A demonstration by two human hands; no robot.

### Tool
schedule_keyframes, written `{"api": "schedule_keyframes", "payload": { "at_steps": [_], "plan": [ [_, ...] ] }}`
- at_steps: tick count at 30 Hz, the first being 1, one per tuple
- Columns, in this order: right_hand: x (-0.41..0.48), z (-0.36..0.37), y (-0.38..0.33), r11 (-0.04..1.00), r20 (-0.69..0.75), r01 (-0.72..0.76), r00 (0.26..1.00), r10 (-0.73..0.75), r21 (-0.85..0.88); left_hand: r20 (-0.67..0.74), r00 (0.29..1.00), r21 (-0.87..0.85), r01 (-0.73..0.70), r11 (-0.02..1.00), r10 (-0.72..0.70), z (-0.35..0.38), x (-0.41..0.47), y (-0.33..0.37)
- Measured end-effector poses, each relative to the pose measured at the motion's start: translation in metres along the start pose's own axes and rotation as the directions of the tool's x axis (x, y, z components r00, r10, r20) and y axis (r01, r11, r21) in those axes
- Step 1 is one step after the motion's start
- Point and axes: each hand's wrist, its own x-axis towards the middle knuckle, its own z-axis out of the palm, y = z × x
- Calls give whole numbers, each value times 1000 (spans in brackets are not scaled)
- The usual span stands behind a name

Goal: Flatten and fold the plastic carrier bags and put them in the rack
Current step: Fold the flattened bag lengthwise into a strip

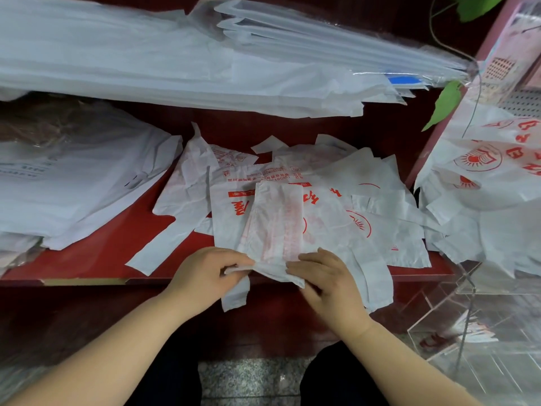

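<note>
Our left fingers [234, 266] pinch the near end of a carrier bag [275, 221] folded into a narrow strip. Our right fingers [301, 260], slightly blurred, curl over and grip the same end. The left hand [202, 276] and right hand [330, 285] work at the front edge of the red counter [117, 244], with the strip lying on loose, unfolded bags [389, 235]. We judge the folding half done. Next, the strip needs doubling end over end, then carrying to the clear rack [468, 288] at right.
</note>
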Motion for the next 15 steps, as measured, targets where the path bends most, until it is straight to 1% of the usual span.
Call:
{"api": "schedule_keyframes", "payload": {
  "at_steps": [2,3,5,6,9,11,13,15],
  "plan": [
    [3,-4,-4,987,6,-152,988,152,45,25,997,-64,80,995,-78,-3,3,3],
    [5,-6,-7,965,15,-250,968,250,74,19,994,-81,106,991,-105,-3,6,5],
    [12,-10,-12,897,60,-427,904,423,119,2,989,-116,148,982,-149,-1,13,8],
    [16,-11,-14,864,86,-491,871,484,113,-8,984,-138,176,975,-179,1,16,9],
    [32,-14,-18,805,134,-592,802,582,46,-72,962,-137,253,958,-264,7,23,13],
    [40,-13,-17,772,181,-634,755,630,-41,-123,950,-108,276,955,-288,10,26,13],
    [41,-10,-17,744,187,-657,721,667,-121,-150,948,-51,278,959,-282,13,28,12],
    [39,-6,-16,740,172,-655,719,673,-156,-154,959,25,245,969,-238,15,30,12]
  ]
}}
